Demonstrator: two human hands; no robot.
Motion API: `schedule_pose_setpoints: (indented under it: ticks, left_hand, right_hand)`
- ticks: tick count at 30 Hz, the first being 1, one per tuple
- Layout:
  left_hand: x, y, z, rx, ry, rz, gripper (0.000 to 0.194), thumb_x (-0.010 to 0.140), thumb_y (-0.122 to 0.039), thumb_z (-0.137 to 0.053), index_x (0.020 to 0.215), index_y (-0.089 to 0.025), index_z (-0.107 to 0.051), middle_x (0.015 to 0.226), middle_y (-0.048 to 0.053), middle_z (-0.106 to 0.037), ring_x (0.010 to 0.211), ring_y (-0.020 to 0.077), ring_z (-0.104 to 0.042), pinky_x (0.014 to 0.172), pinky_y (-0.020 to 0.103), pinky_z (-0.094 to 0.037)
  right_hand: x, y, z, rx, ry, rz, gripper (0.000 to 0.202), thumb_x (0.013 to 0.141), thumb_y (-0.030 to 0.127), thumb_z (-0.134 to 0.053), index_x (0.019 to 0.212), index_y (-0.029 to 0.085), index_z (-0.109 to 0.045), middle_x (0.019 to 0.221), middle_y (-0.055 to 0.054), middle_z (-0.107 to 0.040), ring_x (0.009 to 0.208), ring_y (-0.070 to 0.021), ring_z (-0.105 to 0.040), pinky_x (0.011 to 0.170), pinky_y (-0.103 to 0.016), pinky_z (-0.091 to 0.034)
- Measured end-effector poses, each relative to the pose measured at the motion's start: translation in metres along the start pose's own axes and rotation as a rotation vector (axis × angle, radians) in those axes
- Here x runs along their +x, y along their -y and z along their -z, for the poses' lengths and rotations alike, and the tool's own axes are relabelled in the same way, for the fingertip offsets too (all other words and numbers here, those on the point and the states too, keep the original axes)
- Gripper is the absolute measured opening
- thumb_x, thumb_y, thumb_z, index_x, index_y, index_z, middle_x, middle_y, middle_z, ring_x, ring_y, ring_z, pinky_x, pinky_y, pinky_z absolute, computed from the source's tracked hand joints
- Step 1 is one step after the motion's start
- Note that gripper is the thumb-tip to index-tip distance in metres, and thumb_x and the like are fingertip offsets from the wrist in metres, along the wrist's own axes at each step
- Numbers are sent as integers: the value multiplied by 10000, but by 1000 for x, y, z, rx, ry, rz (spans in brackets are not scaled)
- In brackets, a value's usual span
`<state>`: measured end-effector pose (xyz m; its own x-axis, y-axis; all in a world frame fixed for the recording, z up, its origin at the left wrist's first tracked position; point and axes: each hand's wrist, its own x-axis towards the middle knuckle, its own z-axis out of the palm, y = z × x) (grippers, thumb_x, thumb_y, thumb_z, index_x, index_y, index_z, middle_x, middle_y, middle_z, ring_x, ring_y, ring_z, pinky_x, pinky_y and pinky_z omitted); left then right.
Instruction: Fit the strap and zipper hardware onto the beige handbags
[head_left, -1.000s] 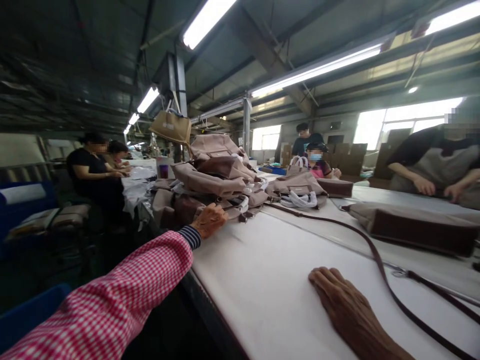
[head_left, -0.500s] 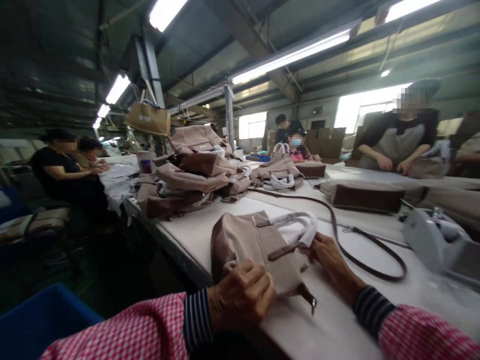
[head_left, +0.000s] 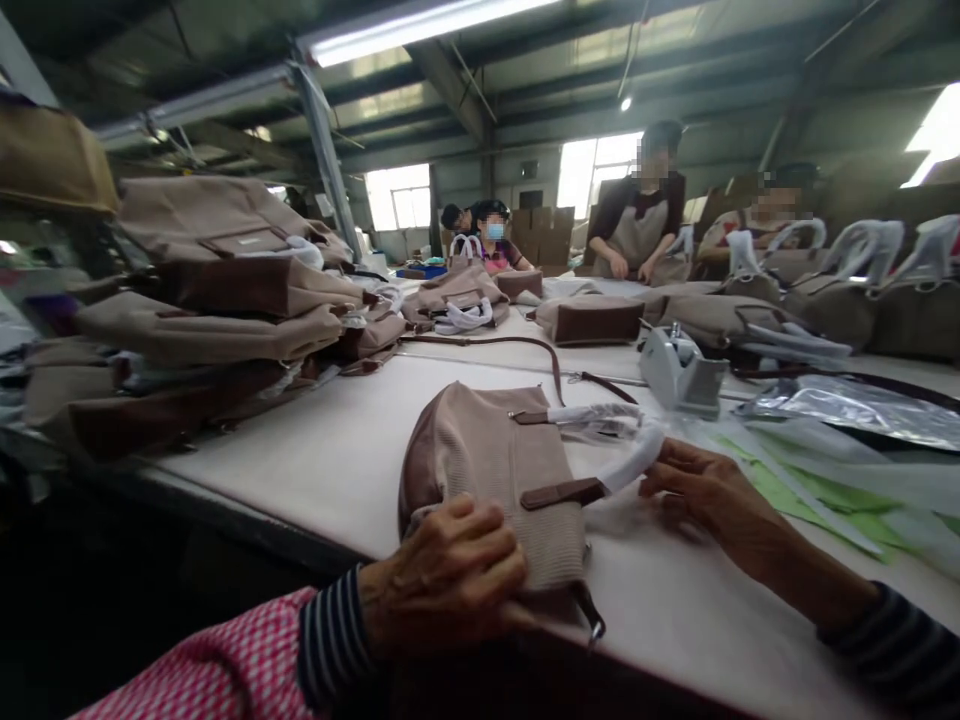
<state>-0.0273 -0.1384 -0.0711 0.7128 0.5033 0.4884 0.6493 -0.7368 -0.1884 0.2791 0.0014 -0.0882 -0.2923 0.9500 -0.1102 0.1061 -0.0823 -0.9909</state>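
Note:
A taupe handbag [head_left: 499,440] with dark brown leather trim lies on its side on the white worktable before me. Its two handles [head_left: 637,450] are wrapped in white film and point right. My left hand [head_left: 450,575] is curled over the bag's near side, gripping it; the fingertips are partly hidden. To the right, my right hand [head_left: 709,500] has its fingers extended and apart, their tips at the outer curve of the wrapped handles. A short brown tab with a metal clasp [head_left: 592,620] hangs from the bag's near corner.
Similar bags form a pile [head_left: 225,290] at left. Behind my bag lie a brown strap [head_left: 525,345] and a grey tape dispenser [head_left: 679,370]. Green and white sheets [head_left: 817,480] and clear plastic packets [head_left: 855,405] are at right. Several co-workers sit or stand beyond the table.
My view has swung right, bringing the sheets and more bags into sight. My right hand has loosened at the handles, its fingers more spread. My left hand stays on the bag.

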Motion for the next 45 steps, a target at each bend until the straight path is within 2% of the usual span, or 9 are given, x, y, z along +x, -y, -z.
schedule_pose_setpoints:
  ticks: [5,12,19,24,29,32,36,40,45]
  left_hand:
    - [51,6,18,-320,315,311,314,1041,-481,-582,1220,-229,-636,1085,27,-712,1012,215,-668,856,328,-506]
    - [88,23,-24,-358,360,430,261,967,-400,-697,1099,-186,-627,1089,71,-685,1025,279,-641,875,401,-530]
    - [27,28,7,-119,36,352,233,971,-328,-695,1180,-247,-636,1155,39,-727,1138,273,-627,985,438,-482]
    - [-47,31,7,134,-46,198,537,837,-731,-708,1171,-310,-705,1191,21,-779,1230,305,-627,1171,495,-335]
    - [-50,44,-13,138,-337,81,225,1055,-218,-494,982,-250,-704,926,-13,-796,1002,195,-697,1231,452,-307]
    - [-25,49,22,105,-396,203,228,1039,-138,-474,1017,-233,-680,970,12,-768,1016,194,-678,1111,420,-433]
    - [23,73,118,124,-392,468,269,1054,-423,-502,1006,-229,-681,920,5,-700,869,207,-645,785,351,-529]
    - [81,121,188,62,-131,627,500,1043,-598,-476,955,-158,-697,711,-53,-611,631,95,-509,762,298,-502]
    - [123,165,149,170,28,684,434,1062,-437,-544,970,-53,-723,817,12,-629,844,165,-592,973,401,-463]
  right_hand:
    - [-13,1,2,-170,73,35,478,792,591,-805,966,153,-722,737,-44,-679,485,-111,-535,408,-212,-330]
    - [-9,36,-19,-426,111,388,259,928,429,-634,967,181,-699,777,-23,-683,610,-134,-585,546,-244,-454]
    - [-21,7,-16,-763,-185,517,202,870,339,-668,1012,207,-612,961,-43,-692,591,-136,-545,615,-312,-478]
    - [-28,-15,-17,-847,56,517,461,851,331,-689,1298,248,-611,1276,-119,-689,1005,-275,-692,857,-404,-577]
    - [-21,-7,-36,-1032,104,573,127,855,242,-658,969,211,-704,1172,-117,-721,1138,-327,-650,959,-468,-528]
    - [-25,19,-40,-928,31,583,81,902,281,-647,889,202,-660,967,-65,-713,910,-240,-667,807,-360,-529]
    - [-43,82,-39,-747,-106,687,250,938,455,-669,905,208,-669,817,-13,-674,705,-165,-581,634,-269,-448]
    - [-52,148,-37,-708,-254,888,347,951,542,-655,882,203,-688,674,27,-573,587,-124,-452,540,-245,-328]
    - [-16,165,-35,-945,-294,955,371,989,496,-601,798,189,-685,640,17,-570,609,-133,-504,603,-262,-301]
